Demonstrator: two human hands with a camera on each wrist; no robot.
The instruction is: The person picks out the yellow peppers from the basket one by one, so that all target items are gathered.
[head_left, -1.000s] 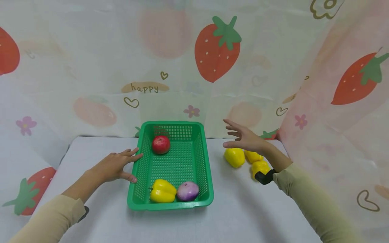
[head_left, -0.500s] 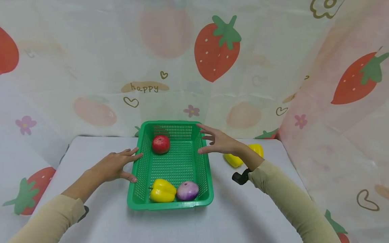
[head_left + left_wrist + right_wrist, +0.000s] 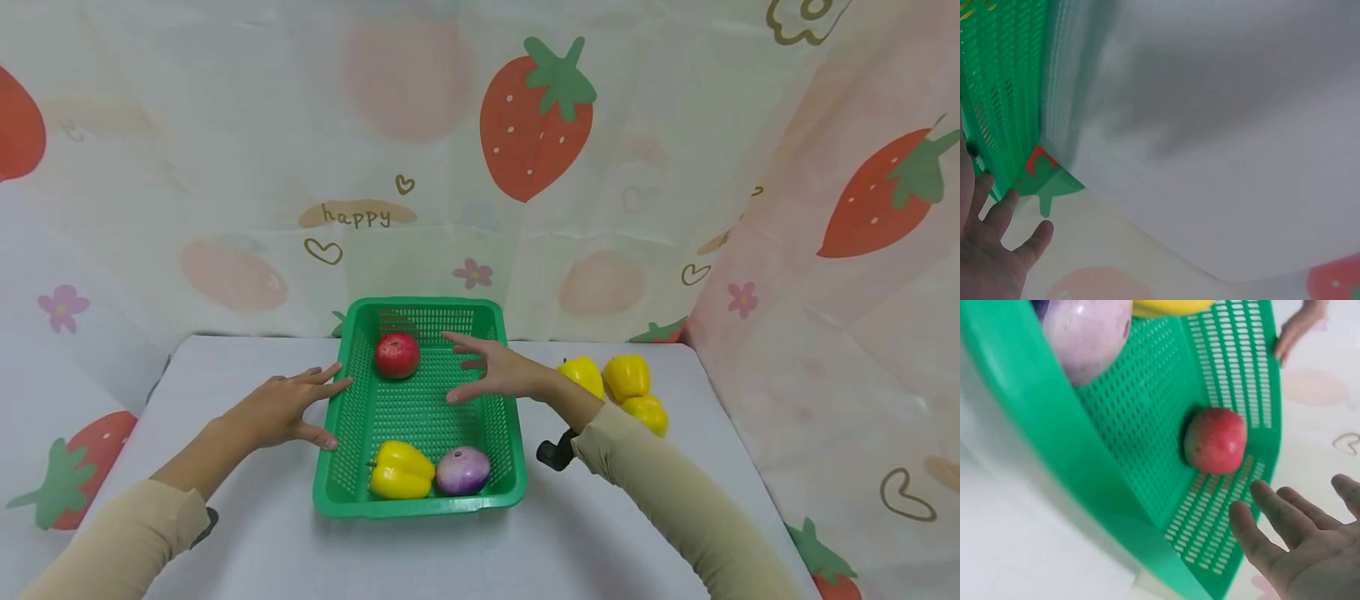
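My left hand (image 3: 285, 408) is spread at the left rim of a green plastic basket (image 3: 420, 400), with its fingertips touching that rim. In the left wrist view its fingers (image 3: 1002, 215) are apart beside the mesh wall. My right hand (image 3: 506, 372) hovers over the basket's right side, fingers loosely spread, holding nothing. Inside the basket, a round red fruit (image 3: 397, 356) lies at the back left. A yellow bell pepper (image 3: 402, 471) and a round purple eggplant (image 3: 463, 472) lie side by side at the front. The right wrist view shows the red fruit (image 3: 1216, 440) near my right fingertips.
To the right of the basket, several yellow bell peppers (image 3: 627, 377) lie grouped on the white-covered table (image 3: 420, 558), partly hidden by my right forearm. A strawberry-print cloth (image 3: 536, 125) hangs behind and at the sides.
My right hand has moved left, from above the loose yellow peppers to over the basket, so more of those peppers show. The left hand and the basket's contents stay put.
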